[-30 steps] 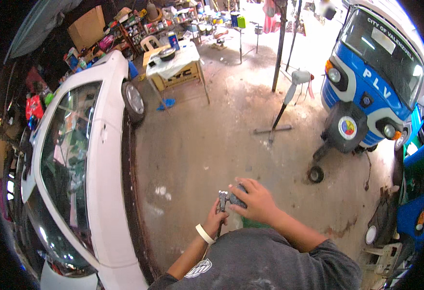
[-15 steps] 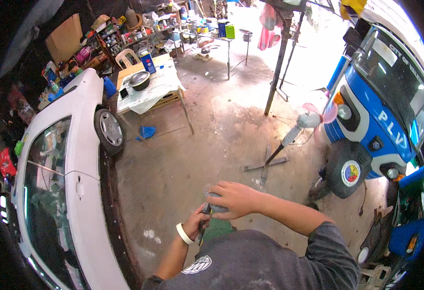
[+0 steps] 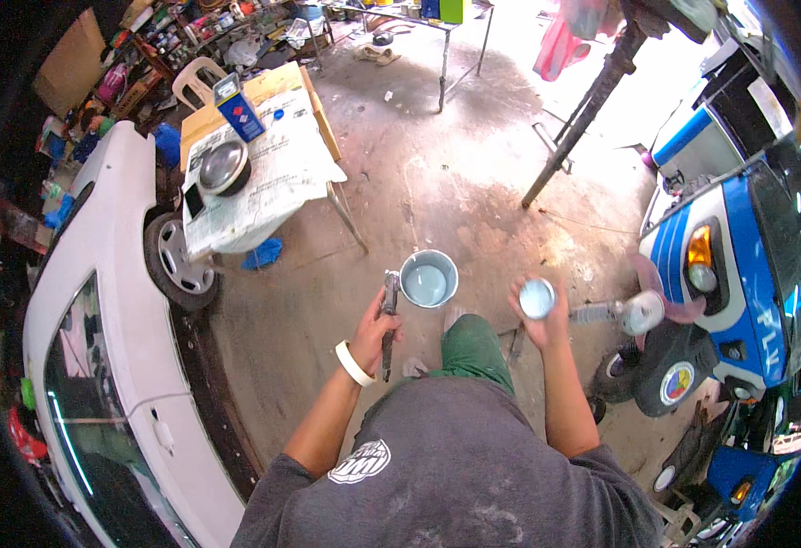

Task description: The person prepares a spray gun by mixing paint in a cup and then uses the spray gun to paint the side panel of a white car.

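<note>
My left hand (image 3: 377, 333) is closed around the dark handle of a tool (image 3: 387, 352) with a metal head, which looks like a spray gun. At its head, an open round cup (image 3: 456, 279) holds pale blue-grey liquid; it seems attached to the tool, though the joint is hard to see. Off to the right, apart from the cup, my right hand (image 3: 551, 327) grips a smaller round cup or lid (image 3: 537, 299), pale blue inside. Whether it is a cup or a lid I cannot make out.
A white car (image 3: 112, 301) stands at left. A newspaper-covered table (image 3: 281, 169) carries a round pot (image 3: 225, 166) and a blue tin (image 3: 238, 110). A pedestal fan (image 3: 642, 312), a blue-and-white vehicle (image 3: 743, 256) and a metal post (image 3: 588, 114) are at right.
My right hand has lifted off from beside the left and moved right with the small round piece. The cup's inside now shows. The view has shifted, bringing table and fan nearer.
</note>
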The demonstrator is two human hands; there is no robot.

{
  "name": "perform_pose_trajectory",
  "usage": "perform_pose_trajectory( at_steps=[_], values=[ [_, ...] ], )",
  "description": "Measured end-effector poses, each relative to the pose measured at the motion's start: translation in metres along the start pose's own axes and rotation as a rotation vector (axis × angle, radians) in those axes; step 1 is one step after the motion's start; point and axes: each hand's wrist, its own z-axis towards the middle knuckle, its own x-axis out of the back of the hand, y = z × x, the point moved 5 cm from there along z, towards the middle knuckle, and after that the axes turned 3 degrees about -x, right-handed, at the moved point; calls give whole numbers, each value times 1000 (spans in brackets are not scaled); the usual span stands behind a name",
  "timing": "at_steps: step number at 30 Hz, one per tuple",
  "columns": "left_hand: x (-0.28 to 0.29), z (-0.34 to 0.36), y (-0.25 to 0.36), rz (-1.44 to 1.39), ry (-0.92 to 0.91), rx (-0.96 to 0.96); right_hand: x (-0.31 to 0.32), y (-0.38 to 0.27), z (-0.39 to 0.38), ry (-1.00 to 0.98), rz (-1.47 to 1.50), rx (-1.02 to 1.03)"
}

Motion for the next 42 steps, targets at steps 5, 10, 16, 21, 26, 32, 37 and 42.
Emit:
perform_pose_trajectory(
  at_steps=[5,10,16,21,26,32,37,42],
  values=[
    [19,152,62,61,34,-78,101,-2,93,256,72,-104],
    [22,287,121,-51,153,-93,81,-53,255,330,-27,-189],
    [32,413,201,-103,257,-126,-133,-127,531,7,-243,-211],
    [63,532,274,-165,359,-166,-328,-149,713,-182,-354,-218],
    [111,670,373,-93,357,-295,-422,-147,859,-194,-449,-170],
    [148,814,491,-116,319,-229,-428,-139,984,174,-444,-196],
    [161,914,572,-63,297,-184,-483,-126,1101,156,-392,-181],
    [175,1027,641,-100,280,-229,-572,-129,1275,66,-485,-145]
  ],
)
